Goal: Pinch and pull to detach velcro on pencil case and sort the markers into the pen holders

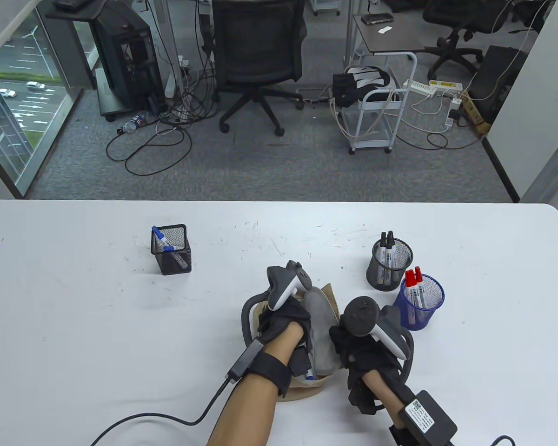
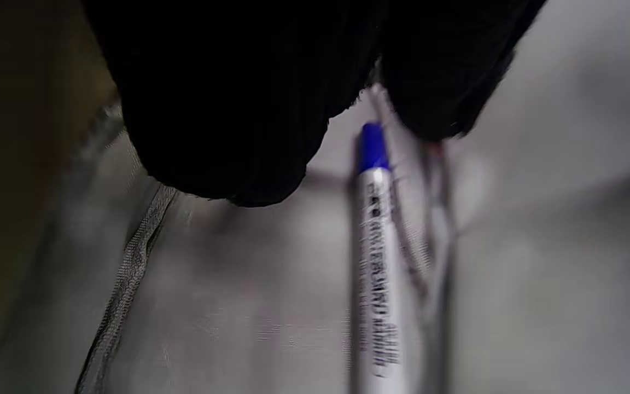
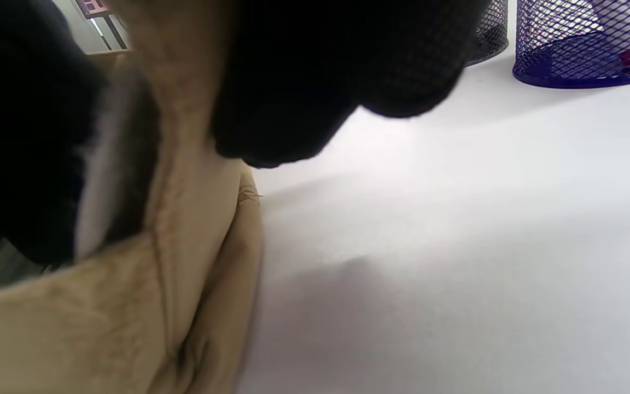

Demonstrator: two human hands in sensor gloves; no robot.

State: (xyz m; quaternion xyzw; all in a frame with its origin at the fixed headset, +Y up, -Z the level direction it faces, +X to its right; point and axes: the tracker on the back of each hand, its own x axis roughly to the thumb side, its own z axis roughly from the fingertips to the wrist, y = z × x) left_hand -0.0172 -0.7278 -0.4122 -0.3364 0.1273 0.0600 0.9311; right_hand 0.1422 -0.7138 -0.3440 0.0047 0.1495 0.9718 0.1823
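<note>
The tan pencil case (image 1: 328, 297) lies open near the table's front, showing its grey lining (image 2: 227, 306). My left hand (image 1: 297, 325) reaches inside it. In the left wrist view its fingertips (image 2: 227, 137) hang right at the cap of a blue marker (image 2: 376, 246); a grip is not clear. A second marker, blurred, lies beside it. My right hand (image 1: 339, 341) pinches the case's tan edge (image 3: 129, 306) from the right. Blue markers stand in the square black holder (image 1: 171, 251), black ones in the round black holder (image 1: 389, 265), and red ones in the blue holder (image 1: 422, 302).
The white table (image 1: 97, 325) stretches to the left and right of the case. The blue holder (image 3: 583, 49) stands close to my right hand. Glove cables trail off the front edge. Beyond the table are an office chair (image 1: 255, 55) and a cart.
</note>
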